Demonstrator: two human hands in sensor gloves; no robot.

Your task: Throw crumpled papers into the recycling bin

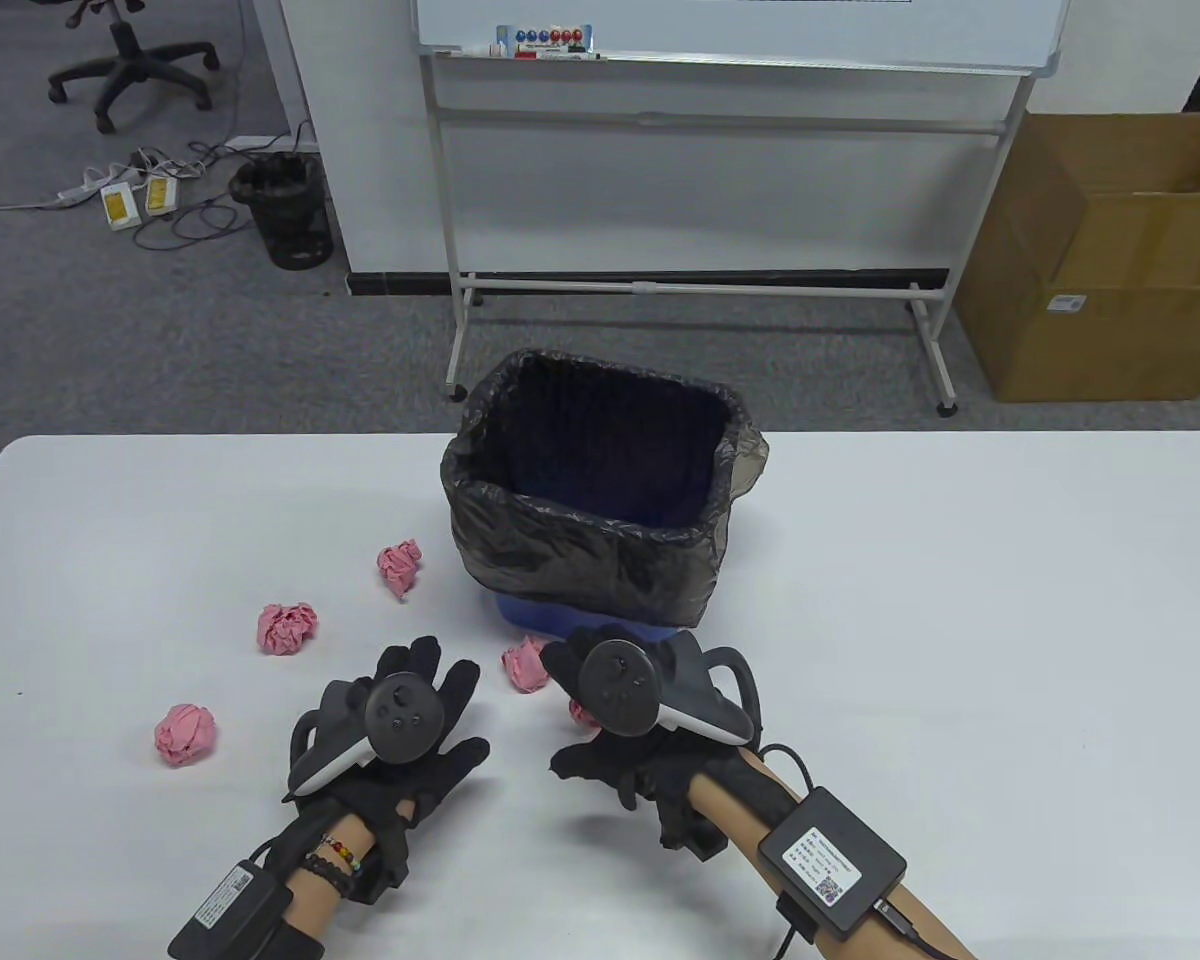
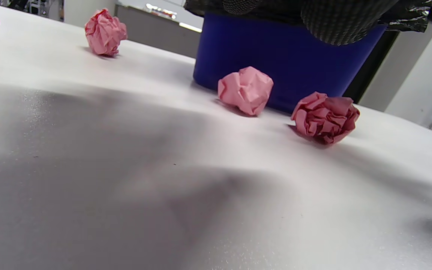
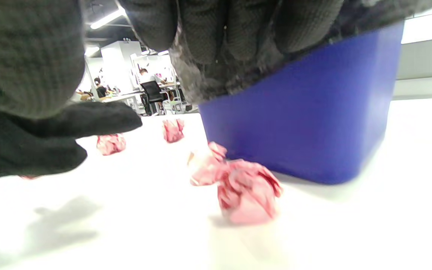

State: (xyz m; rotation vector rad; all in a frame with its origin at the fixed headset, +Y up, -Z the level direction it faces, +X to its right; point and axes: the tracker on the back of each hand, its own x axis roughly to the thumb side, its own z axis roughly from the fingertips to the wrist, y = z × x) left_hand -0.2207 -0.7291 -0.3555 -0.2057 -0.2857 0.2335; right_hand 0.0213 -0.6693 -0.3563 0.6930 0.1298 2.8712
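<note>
A blue recycling bin [image 1: 560,618] lined with a black bag stands mid-table. Several pink crumpled papers lie left of and in front of it. My left hand [image 1: 455,705] lies flat and open on the table, holding nothing. My right hand [image 1: 568,722] hovers open just over one paper ball [image 1: 582,714] at the bin's front. In the right wrist view that ball [image 3: 248,195] sits on the table under my spread fingers [image 3: 216,37], untouched. A second ball [image 1: 526,665] lies between my hands. Both show in the left wrist view [image 2: 325,117], [image 2: 246,90].
More pink balls lie to the left [image 1: 400,565], [image 1: 286,628], [image 1: 186,733]. The white table [image 1: 960,620] stretches right of the bin. Behind it stand a whiteboard frame [image 1: 700,285], a cardboard box [image 1: 1110,260] and a black floor bin [image 1: 285,210].
</note>
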